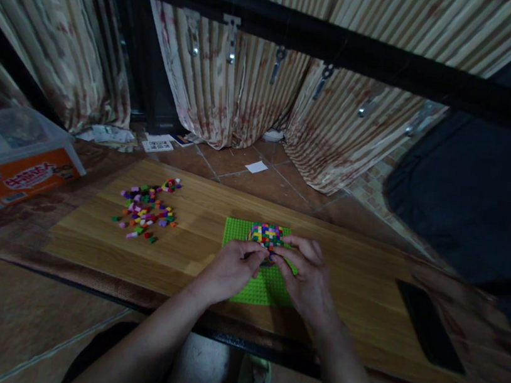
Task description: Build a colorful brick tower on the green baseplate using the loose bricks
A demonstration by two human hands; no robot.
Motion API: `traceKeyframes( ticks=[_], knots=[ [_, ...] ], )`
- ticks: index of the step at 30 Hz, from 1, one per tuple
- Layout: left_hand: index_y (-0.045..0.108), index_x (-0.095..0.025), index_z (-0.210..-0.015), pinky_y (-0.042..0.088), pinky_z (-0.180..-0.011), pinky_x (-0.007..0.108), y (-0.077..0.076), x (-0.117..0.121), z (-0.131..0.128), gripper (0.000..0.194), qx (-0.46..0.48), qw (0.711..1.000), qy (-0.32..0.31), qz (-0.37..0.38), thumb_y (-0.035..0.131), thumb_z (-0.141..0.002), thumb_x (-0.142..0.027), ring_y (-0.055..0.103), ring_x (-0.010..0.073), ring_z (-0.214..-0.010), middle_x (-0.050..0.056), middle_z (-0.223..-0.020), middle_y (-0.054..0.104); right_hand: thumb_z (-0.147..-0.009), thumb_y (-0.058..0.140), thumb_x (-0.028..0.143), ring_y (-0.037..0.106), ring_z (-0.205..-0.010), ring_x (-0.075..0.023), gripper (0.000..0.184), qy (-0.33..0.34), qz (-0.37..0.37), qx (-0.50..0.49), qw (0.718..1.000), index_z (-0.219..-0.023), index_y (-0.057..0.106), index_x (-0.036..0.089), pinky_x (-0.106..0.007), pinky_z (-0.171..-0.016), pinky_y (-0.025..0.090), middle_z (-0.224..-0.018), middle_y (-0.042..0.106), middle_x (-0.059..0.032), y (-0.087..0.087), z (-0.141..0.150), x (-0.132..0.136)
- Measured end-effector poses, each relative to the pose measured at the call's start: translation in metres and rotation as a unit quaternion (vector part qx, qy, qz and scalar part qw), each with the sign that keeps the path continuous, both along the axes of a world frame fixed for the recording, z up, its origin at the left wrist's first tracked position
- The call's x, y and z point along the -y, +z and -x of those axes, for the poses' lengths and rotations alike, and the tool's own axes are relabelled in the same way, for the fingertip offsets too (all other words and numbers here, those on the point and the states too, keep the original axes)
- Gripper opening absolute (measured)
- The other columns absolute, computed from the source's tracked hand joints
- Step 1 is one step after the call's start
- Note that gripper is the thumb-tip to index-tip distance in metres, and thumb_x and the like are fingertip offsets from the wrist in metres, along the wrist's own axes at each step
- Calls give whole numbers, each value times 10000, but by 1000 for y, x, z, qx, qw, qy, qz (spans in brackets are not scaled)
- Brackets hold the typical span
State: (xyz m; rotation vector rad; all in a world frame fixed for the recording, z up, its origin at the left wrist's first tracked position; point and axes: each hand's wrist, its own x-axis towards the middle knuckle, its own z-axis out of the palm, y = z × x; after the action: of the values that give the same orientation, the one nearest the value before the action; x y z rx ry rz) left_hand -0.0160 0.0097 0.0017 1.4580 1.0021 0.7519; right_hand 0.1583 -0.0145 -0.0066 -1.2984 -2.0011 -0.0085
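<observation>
Multicoloured bricks (267,232) between both inward-angled hands (274,262)

Two Hands Meet at the Fingertips

Both bare forearms reach forward and converge. The left hand (239,268) pinches thumb against forefinger, its other fingers curled under. The right hand (306,271) comes in opposite, palm down, fingers bent and spread, their tips close to the left's.
</observation>
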Motion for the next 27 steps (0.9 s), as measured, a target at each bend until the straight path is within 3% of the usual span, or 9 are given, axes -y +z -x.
traceKeyframes(
  ticks=[8, 12, 15, 17, 20, 23, 27],
  knots=[
    [580, -168, -613, 259, -498, 236, 2, 1, 3, 300, -15, 1000, -11, 4, 505, -837, -354, 358, 94, -488, -49, -511, 421, -897, 541, 252, 554, -971, -222, 138, 6, 21, 11, 1000, -901, 679, 264, -423, -834, 484, -1086, 615, -46, -5, 3, 1],
    [508, -172, -520, 242, -473, 244, 1, 7, 2, 368, -43, 998, -23, 46, 499, -835, -362, 354, 91, -454, -37, -463, 422, -893, 544, 254, 553, -969, -225, 134, 5, 22, 4, 1000, -902, 677, 258, -421, -832, 484, -1088, 620, -52, -8, 3, -1],
    [492, -171, -549, 219, -447, 229, -1, 13, -5, 315, -1, 992, 1, 129, 513, -821, -329, 332, 74, -423, -38, -462, 434, -894, 531, 254, 558, -967, -227, 156, 0, 23, -3, 1000, -902, 686, 270, -423, -823, 487, -1074, 626, -50, -9, 3, -1],
    [505, -175, -644, 175, -420, 210, -2, 18, -12, 207, 62, 972, 28, 223, 549, -795, -311, 304, 58, -395, -48, -483, 453, -895, 528, 265, 559, -970, -229, 164, -4, 23, -8, 1000, -897, 691, 268, -424, -821, 488, -1071, 629, -52, -9, 3, -1],
    [494, -178, -750, 109, -401, 173, -4, 22, -22, 135, 202, 916, 42, 344, 610, -734, -245, 253, 26, -376, -58, -523, 468, -897, 525, 279, 559, -975, -229, 168, -4, 26, -12, 1000, -895, 692, 265, -422, -822, 488, -1085, 627, -52, -9, 4, -1],
    [498, -157, -771, 91, -390, 147, -5, 22, -27, 92, 318, 856, 48, 404, 580, -741, -184, 227, 4, -377, -51, -556, 463, -894, 533, 272, 559, -972, -228, 155, 0, 20, -10, 1000, -893, 688, 263, -420, -816, 489, -1079, 626, -53, -10, 3, -1],
    [499, -142, -741, 94, -369, 142, -6, 20, -29, 67, 353, 822, 68, 441, 515, -798, -174, 221, 5, -369, -38, -558, 449, -887, 544, 287, 570, -959, -236, 146, 0, -3, -6, 1000, -900, 690, 279, -438, -808, 482, -1057, 628, -49, -13, 0, -1]
  ],
)
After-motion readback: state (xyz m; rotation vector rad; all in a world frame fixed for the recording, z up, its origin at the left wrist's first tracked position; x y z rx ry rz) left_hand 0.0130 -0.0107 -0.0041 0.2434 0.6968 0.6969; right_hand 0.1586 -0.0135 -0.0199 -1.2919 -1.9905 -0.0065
